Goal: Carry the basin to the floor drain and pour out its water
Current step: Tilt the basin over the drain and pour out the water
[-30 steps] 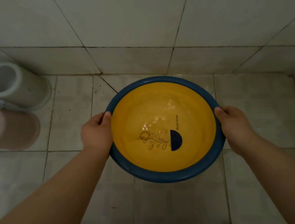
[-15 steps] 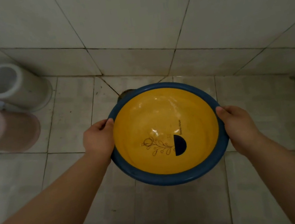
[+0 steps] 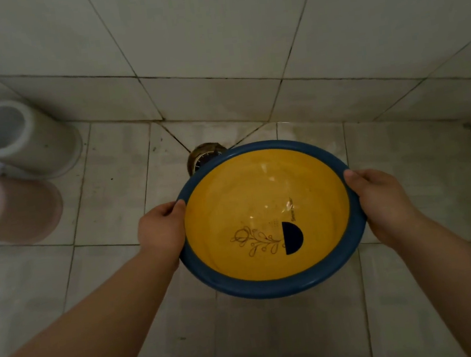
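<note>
Yellow basin: the blue-rimmed basin (image 3: 269, 218) was held above the tiled floor (image 3: 111, 193), its far rim overlapping the near edge of the floor drain (image 3: 200, 156).
Left hand: the left hand (image 3: 162, 229) was closed on the basin's left rim, thumb over the lip.
Right hand: the right hand (image 3: 379, 202) was closed on the right rim in the same way.
Change: a second earlier the drain was hidden under the basin; now about half of it showed just beyond the far rim.
Meaning: the carry looked all but finished, with the pour still to come.
Water: a shallow layer glinted inside, though the dim light made its depth hard to judge.
Facing: the mouth pointed up toward the camera, roughly level; being round, it had no long axis, and its printed sprig ran left to right.
Bystanders: a white cylinder (image 3: 24, 136) and a pink one (image 3: 15, 208) stood well apart at the left.
</note>
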Motion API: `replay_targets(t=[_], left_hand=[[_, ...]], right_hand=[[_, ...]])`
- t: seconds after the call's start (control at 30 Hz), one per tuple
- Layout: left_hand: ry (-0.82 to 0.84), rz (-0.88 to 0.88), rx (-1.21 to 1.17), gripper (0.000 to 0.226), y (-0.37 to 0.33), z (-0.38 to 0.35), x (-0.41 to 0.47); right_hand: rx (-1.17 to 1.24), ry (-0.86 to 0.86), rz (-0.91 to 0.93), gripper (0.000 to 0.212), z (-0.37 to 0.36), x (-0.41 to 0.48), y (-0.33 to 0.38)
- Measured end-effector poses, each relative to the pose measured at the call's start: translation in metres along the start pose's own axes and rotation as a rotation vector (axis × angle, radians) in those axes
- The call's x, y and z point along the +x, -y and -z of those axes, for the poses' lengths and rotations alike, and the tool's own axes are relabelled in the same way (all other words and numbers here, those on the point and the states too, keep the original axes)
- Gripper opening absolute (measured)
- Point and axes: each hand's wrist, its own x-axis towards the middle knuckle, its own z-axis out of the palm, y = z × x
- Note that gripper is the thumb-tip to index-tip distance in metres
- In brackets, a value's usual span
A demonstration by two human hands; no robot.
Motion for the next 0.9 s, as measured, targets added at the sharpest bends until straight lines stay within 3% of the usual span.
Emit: replay_targets(t=[0.9], left_hand=[[0.05, 0.076, 0.034, 0.036, 0.014, 0.005, 0.013]], right_hand=[[0.09, 0.054, -0.037, 0.025, -0.012, -0.003, 0.019]])
